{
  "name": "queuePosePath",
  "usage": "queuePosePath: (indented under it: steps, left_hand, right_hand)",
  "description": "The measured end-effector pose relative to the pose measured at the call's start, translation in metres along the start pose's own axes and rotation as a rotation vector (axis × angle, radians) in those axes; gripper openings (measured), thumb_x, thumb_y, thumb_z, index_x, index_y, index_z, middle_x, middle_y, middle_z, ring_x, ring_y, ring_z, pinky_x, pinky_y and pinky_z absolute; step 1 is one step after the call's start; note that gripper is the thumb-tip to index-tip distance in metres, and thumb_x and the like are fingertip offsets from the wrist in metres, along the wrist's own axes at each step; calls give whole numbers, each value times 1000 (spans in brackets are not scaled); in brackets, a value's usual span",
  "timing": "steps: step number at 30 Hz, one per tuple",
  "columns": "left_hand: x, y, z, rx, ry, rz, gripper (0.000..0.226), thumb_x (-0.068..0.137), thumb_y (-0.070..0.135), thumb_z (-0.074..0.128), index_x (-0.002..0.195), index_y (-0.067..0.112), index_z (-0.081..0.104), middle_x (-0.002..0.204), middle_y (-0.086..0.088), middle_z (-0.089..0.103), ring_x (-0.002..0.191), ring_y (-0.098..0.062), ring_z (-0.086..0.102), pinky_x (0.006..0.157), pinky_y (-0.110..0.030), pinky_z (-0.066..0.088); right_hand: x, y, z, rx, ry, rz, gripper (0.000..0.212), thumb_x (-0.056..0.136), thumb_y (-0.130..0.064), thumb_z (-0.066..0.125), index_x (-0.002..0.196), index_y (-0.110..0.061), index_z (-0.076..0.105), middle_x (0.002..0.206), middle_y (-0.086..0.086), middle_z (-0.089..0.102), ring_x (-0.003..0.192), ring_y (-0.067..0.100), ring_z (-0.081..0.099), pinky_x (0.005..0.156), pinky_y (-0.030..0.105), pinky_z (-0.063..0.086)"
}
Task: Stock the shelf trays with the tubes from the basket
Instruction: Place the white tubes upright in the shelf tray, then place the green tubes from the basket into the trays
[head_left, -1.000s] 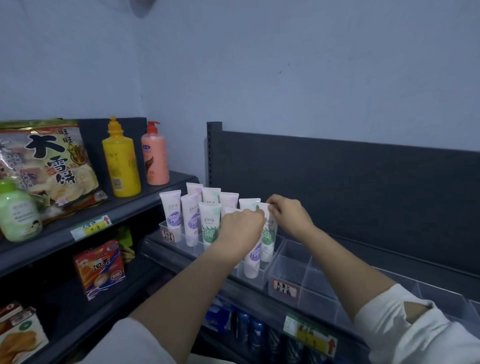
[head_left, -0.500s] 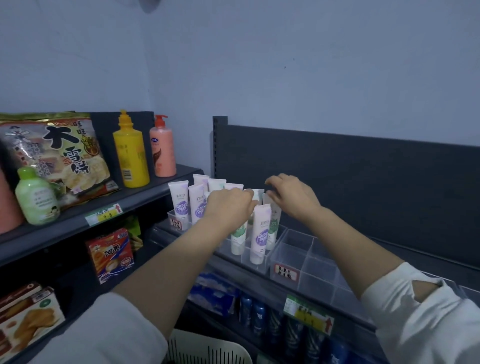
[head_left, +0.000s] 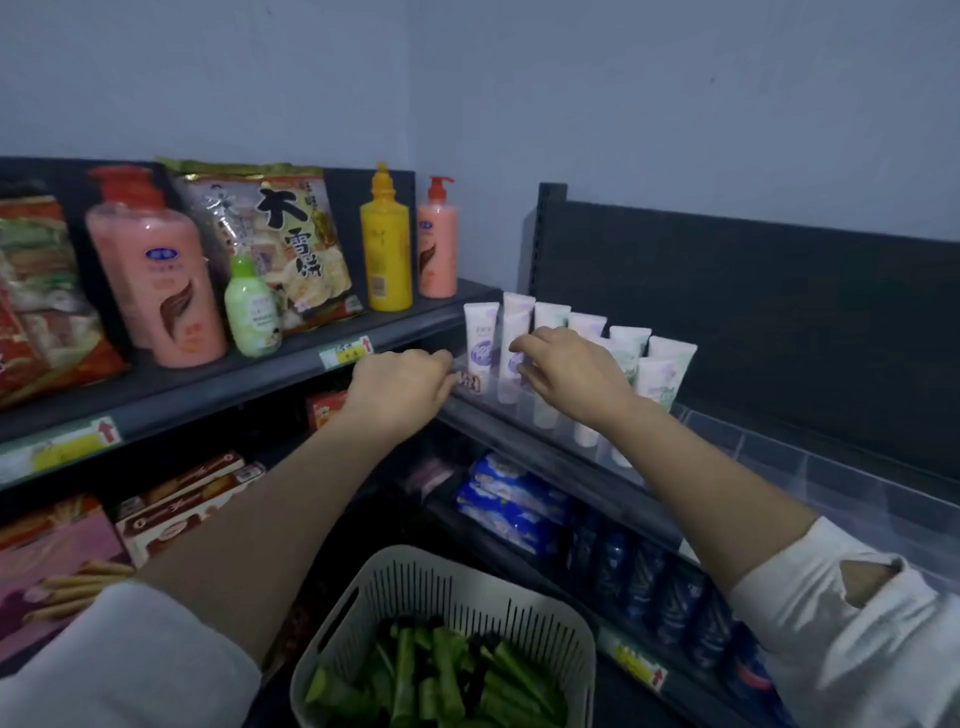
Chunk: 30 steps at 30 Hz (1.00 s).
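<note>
Several white tubes (head_left: 670, 358) stand upright, crimped ends up, in the clear shelf trays (head_left: 737, 436) on the right-hand shelf; purple and green prints mixed, packed close, at the trays' left end

Right hand (head_left: 576, 379): back of hand up, fingers bent. Thumb and forefinger pinch a purple-print tube (head_left: 508, 387) in the front row, second from the left. That tube is upright, its foot down inside the tray

Left hand (head_left: 400, 387): knuckles up, fingers curled under, set against the front left corner of the trays, just beside the small tray label (head_left: 471, 383). Fingertips hidden; cannot tell whether they grip the tray edge or merely rest against it

Basket (head_left: 467, 574): pale slotted plastic, low in view between the forearms, well below the shelf. Green tubes (head_left: 447, 670) lie heaped inside, blurred, count unclear

Left shelf, top tier: yellow bottle (head_left: 385, 244) beside a pink pump bottle (head_left: 437, 239), a snack bag (head_left: 275, 239), a small green bottle (head_left: 253, 312) in front of the bag, and a large pink bottle (head_left: 156, 270). Boxed biscuits (head_left: 182, 506) on the tier beneath. Blue packs (head_left: 511, 499) under the tube shelf. White sleeves on both arms
</note>
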<state>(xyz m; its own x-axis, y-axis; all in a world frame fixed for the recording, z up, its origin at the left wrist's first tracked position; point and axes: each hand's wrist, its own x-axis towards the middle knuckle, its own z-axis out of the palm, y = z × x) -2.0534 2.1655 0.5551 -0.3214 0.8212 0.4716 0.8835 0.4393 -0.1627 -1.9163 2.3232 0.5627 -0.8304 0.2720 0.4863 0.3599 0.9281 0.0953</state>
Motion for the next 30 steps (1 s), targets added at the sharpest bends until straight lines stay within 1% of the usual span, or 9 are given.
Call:
queuePosePath:
  steps: [2, 5, 8, 11, 15, 18, 21, 26, 30]
  left_hand:
    - [-25, -17, 18, -25, -47, -33, 32, 99, 40, 33, 107, 15, 51, 105, -5, 63, 94, -30, 62, 59, -30, 36]
    - [-62, -32, 53, -29, -89, -47, 33, 96, 40, 39, 110, 14, 54, 108, -7, 62, 97, -29, 61, 63, -31, 38]
    - [-90, -35, 88, -73, -186, -62, 31, 96, 40, 39, 106, 14, 53, 108, -7, 59, 101, -28, 59, 66, -33, 37]
    - [-108, -31, 122, -96, -295, -71, 31, 97, 40, 38, 111, 15, 52, 109, -6, 58, 103, -27, 58, 66, -31, 35]
    - [-125, -24, 161, -140, -398, -97, 30, 97, 38, 37, 112, 16, 51, 110, -5, 58, 102, -26, 57, 67, -33, 37]
    - [-137, -17, 190, -165, -465, -122, 30, 97, 34, 38, 116, 15, 51, 112, -5, 58, 103, -26, 57, 73, -34, 42]
    - [-147, -9, 222, -200, -564, -130, 28, 97, 32, 40, 116, 15, 52, 112, -5, 60, 100, -26, 58, 73, -34, 46]
    - [-162, 6, 279, -310, -764, -188, 21, 96, 28, 42, 107, 15, 54, 106, -7, 61, 94, -26, 59, 71, -38, 53]
    - [-181, 24, 326, -322, -957, -268, 30, 96, 28, 44, 122, 11, 48, 117, -12, 56, 105, -31, 57, 80, -42, 50]
  right_hand:
    - [-6, -23, 18, 32, -54, -19, 31, 96, -27, 45, 124, -16, 53, 119, 8, 57, 113, 30, 51, 78, 40, 48]
    - [-21, -51, 55, 52, -159, -62, 33, 98, -28, 43, 126, -14, 50, 120, 10, 55, 113, 30, 51, 77, 40, 50]
    - [-40, -71, 97, 95, -278, -56, 33, 98, -30, 43, 128, -17, 49, 121, 6, 55, 114, 28, 50, 78, 39, 47]
    - [-56, -82, 137, 121, -387, -48, 33, 98, -30, 44, 127, -16, 50, 121, 9, 56, 113, 31, 52, 79, 39, 46]
    - [-73, -87, 184, 166, -518, -37, 33, 98, -31, 43, 128, -18, 48, 124, 7, 54, 116, 29, 51, 82, 40, 49]
    - [-85, -87, 221, 207, -597, -75, 34, 98, -26, 41, 129, -16, 49, 121, 9, 54, 114, 30, 51, 83, 41, 50]
    - [-98, -88, 260, 238, -693, -78, 34, 98, -25, 41, 130, -15, 48, 123, 10, 54, 113, 31, 52, 83, 43, 51]
    - [-129, -89, 323, 357, -825, -69, 32, 95, -21, 46, 125, -9, 53, 121, 14, 58, 107, 30, 57, 82, 33, 48]
    - [-158, -89, 380, 439, -1005, -22, 29, 94, -25, 44, 117, -11, 54, 112, 11, 58, 100, 28, 59, 82, 36, 51]
